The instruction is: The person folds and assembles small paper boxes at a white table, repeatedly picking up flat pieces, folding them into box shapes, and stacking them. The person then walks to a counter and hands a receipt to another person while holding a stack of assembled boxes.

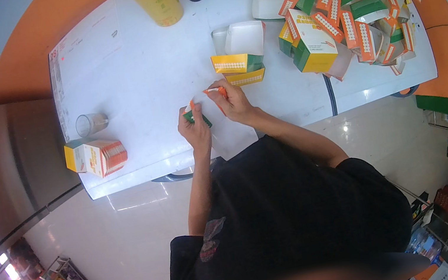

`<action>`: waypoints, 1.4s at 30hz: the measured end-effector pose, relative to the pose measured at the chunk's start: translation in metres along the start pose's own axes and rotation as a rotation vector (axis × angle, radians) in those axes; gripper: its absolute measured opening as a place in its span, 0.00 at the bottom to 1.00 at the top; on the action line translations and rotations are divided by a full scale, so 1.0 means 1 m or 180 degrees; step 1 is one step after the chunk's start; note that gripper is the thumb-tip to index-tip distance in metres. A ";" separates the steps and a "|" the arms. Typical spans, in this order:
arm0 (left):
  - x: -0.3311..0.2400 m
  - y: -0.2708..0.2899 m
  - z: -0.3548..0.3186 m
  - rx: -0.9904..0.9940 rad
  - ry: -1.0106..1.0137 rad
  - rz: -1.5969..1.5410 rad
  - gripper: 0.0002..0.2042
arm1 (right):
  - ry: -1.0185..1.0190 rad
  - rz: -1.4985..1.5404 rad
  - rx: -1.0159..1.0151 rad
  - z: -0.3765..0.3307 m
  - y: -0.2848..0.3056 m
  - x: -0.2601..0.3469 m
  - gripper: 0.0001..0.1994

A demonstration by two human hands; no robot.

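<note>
Black cloth shirt (302,210), fingers (222,84) on creased cardboard (224,128)

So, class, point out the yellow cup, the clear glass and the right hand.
Yellow cup (154,2), head view: its side.
Clear glass (94,123), head view: its side wall.
Right hand (236,103), head view: its back.

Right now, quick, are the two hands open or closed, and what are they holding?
Left hand: closed, holding one side of a box.
Right hand: closed, pinching the box's other side.
</note>
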State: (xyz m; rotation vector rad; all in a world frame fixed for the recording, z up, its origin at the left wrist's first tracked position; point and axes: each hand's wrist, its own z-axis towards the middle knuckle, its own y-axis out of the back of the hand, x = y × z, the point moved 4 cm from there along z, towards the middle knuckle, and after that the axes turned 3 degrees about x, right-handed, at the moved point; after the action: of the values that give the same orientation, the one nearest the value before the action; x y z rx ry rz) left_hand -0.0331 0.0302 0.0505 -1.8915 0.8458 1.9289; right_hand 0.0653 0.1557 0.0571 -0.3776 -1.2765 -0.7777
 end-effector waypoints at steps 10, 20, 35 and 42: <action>-0.009 0.017 0.018 0.0015 0.0043 0.0209 0.22 | 0.0347 0.0062 -0.0033 0.012 -0.009 0.014 0.12; 0.029 0.019 0.011 0.0456 0.0442 -0.1095 0.22 | 0.0132 0.0191 0.0401 0.018 -0.008 0.021 0.11; 0.053 0.031 0.008 0.0459 0.0991 -0.1324 0.24 | -0.1488 -0.2747 0.1254 0.083 0.104 0.078 0.16; 0.066 0.037 0.029 0.0466 0.0740 -0.0804 0.26 | 0.1821 -0.1605 0.1818 -0.008 0.021 0.088 0.07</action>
State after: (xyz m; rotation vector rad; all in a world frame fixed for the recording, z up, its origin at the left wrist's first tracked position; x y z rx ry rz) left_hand -0.0833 0.0066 -0.0084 -2.0477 0.7458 1.4816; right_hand 0.0935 0.1381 0.1415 0.6152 -0.9876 -0.8166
